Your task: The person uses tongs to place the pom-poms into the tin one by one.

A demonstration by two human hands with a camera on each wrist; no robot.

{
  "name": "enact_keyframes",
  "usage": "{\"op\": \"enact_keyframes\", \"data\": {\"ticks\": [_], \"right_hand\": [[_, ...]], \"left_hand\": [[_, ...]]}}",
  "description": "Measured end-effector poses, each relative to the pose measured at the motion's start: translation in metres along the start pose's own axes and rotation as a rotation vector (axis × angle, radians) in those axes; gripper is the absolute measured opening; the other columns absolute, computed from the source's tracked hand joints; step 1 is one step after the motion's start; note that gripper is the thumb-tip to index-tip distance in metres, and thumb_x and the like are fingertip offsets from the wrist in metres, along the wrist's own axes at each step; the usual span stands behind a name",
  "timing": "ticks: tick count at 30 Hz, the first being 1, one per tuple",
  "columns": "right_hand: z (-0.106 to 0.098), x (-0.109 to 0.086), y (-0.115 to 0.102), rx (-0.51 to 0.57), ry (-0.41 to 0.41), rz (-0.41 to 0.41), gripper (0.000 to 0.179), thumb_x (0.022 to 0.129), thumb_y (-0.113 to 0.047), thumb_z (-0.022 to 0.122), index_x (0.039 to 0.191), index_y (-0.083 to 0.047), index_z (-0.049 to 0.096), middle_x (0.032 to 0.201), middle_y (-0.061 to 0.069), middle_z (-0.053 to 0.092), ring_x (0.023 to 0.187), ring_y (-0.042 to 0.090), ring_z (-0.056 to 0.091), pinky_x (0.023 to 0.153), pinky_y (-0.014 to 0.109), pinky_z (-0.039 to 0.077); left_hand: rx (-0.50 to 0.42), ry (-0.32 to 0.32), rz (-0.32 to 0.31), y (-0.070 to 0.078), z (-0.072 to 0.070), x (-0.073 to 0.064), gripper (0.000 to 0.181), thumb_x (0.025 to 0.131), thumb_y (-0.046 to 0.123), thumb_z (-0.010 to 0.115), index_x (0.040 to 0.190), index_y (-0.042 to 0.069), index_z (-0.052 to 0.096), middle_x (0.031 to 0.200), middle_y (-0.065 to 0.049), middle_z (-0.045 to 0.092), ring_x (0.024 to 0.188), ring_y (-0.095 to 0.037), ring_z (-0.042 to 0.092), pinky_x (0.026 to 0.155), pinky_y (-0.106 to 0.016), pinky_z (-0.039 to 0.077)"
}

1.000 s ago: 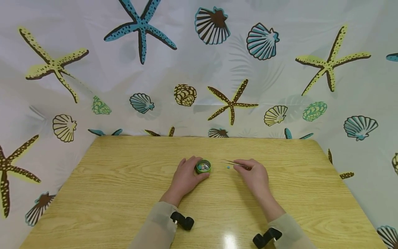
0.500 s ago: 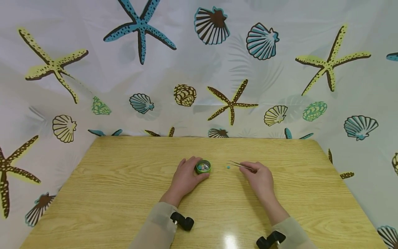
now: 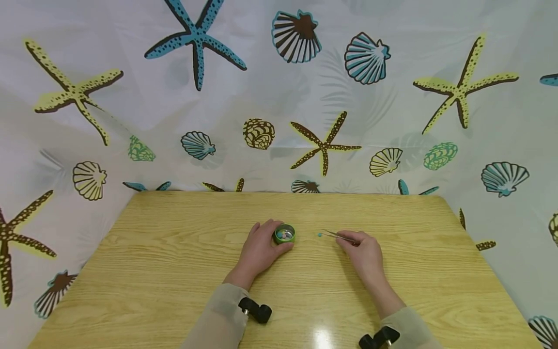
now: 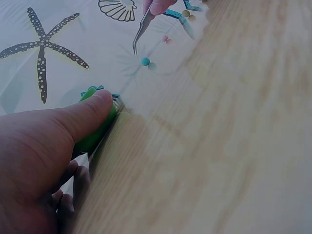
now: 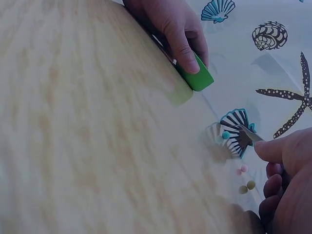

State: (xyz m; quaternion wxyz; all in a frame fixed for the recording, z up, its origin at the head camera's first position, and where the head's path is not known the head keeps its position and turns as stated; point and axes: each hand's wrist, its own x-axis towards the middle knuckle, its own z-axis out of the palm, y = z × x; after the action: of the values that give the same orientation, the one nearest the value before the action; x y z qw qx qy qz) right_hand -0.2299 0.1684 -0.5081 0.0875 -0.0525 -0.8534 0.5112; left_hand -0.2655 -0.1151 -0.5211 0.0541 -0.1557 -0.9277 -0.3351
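My left hand (image 3: 260,248) holds a small round green tin (image 3: 285,242), thumb and fingers around its sides. Inside the tin lie several small coloured beads. My right hand (image 3: 365,252) pinches a pair of fine bent-tipped tweezers (image 3: 340,236), which point left. Close to the tweezer tips a turquoise bead (image 3: 320,234) sits on the table, right of the tin. In the left wrist view the tips stand slightly apart from that bead (image 4: 146,62). A pink bead (image 5: 244,168) and a yellowish bead (image 5: 251,185) lie near my right hand; the head view does not show them.
The wooden table (image 3: 174,281) ends at the back against a white cloth (image 3: 279,97) printed with starfish and shells. Cloth also hangs along both sides. A black wrist mount (image 3: 255,310) is strapped to the left sleeve.
My right hand has shifted rightward, and the tweezer tips have swung down beside the turquoise bead. My left hand and the tin have stayed in place.
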Motion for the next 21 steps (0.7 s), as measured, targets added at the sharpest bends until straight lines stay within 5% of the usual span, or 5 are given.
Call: {"op": "enact_keyframes", "data": {"ticks": [21], "right_hand": [[0.0052, -0.0007, 0.0019, -0.114, -0.001, -0.005, 0.019, 0.099, -0.021, 0.087, 0.116, -0.015, 0.089, 0.108, 0.004, 0.079, 0.098, 0.025, 0.072, 0.081, 0.039, 0.057]], "left_hand": [[0.009, -0.001, -0.006, -0.0018, 0.0017, 0.0012, 0.061, 0.098, 0.034, 0.088, 0.147, 0.005, 0.066, 0.149, -0.016, 0.068, 0.153, -0.039, 0.050, 0.136, -0.055, 0.022]]}}
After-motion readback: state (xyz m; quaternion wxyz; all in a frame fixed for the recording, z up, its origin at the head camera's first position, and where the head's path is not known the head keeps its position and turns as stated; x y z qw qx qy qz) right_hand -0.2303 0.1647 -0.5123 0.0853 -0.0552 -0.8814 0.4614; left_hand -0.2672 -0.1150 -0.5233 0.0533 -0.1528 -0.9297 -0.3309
